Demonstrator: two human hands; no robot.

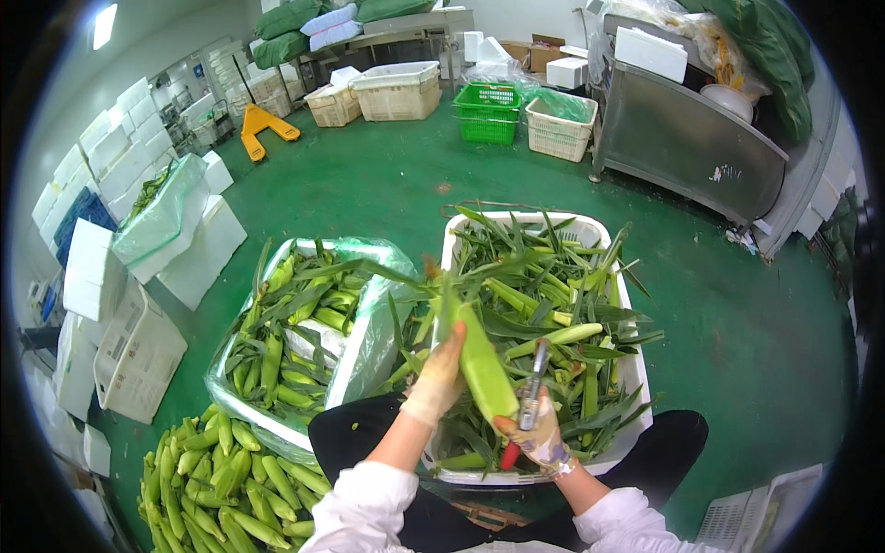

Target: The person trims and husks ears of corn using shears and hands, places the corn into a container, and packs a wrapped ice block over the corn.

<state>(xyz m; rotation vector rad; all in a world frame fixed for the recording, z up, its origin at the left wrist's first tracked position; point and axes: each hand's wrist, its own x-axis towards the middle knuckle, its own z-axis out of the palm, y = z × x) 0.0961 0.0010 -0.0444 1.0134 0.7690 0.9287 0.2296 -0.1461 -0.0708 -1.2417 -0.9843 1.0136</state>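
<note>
My left hand [441, 377], in a thin pale glove, grips an ear of corn in its green husk [484, 366], tilted with its blurred leafy end pointing away from me. In my gloved right hand [543, 439] is a pair of pruning shears [532, 397] with a red handle, jaws pointing up and away. The fingers of that hand touch or nearly touch the near end of the ear. Beneath both hands, a white plastic crate [632, 359] between my knees is heaped with cut husk leaves and stalk pieces [553, 297].
To the left, a foam box [359, 345] lined with plastic film holds leafy corn. A pile of trimmed ears [228, 484] lies on the floor near my left knee. Foam boxes [124, 159], a yellow pallet jack [259, 131], a green basket [487, 114] and a metal table [677, 131] stand farther off.
</note>
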